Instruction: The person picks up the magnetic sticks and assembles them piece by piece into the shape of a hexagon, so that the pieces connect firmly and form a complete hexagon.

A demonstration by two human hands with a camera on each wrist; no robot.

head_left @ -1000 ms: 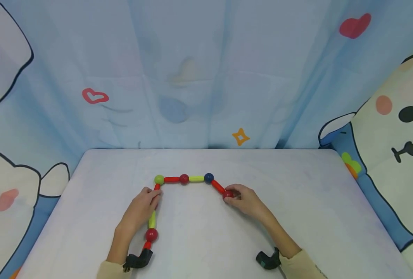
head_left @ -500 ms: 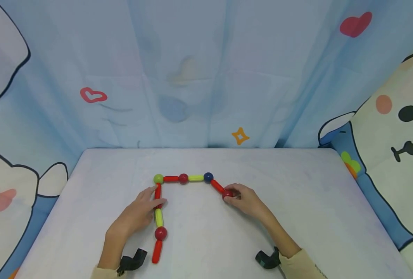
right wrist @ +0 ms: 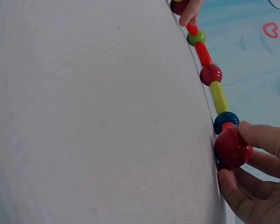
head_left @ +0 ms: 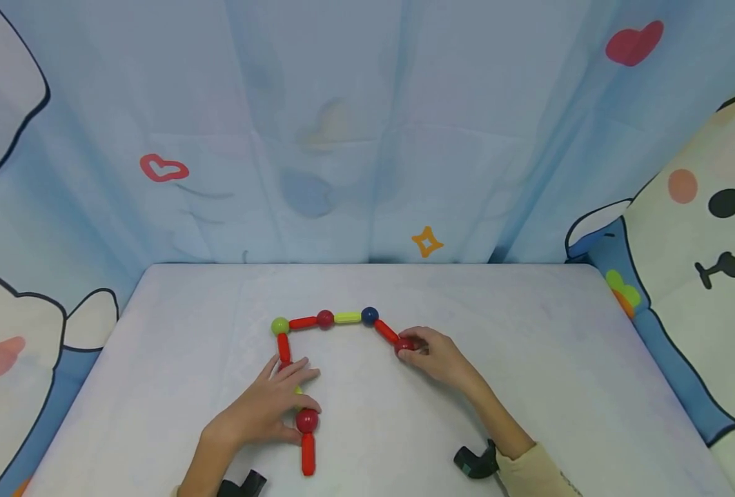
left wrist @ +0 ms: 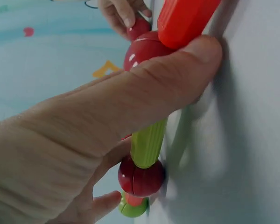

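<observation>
A chain of coloured balls and rods bends across the white table. My left hand (head_left: 261, 411) holds the lower red ball (head_left: 307, 420) between thumb and index finger, its other fingers spread over the chain and partly hiding a yellow-green rod (left wrist: 149, 140) and another red ball (left wrist: 141, 178). Below the held ball a red rod (head_left: 308, 455) points toward me. At the right end, my right hand (head_left: 438, 355) pinches a red ball (right wrist: 232, 147) joined to a red rod (head_left: 386, 331). Between the hands run a green ball (head_left: 280, 326), a middle red ball (head_left: 325, 318) and a blue ball (head_left: 370, 316).
The white table (head_left: 528, 331) reaches back to a blue patterned curtain (head_left: 355, 138). Black wrist devices sit on both arms, the right one (head_left: 475, 462) showing beside the sleeve.
The chain's left leg has swung to the right at its lower end. My left hand has slid down from its upper rod to the lower red ball. The right hand has stayed put.
</observation>
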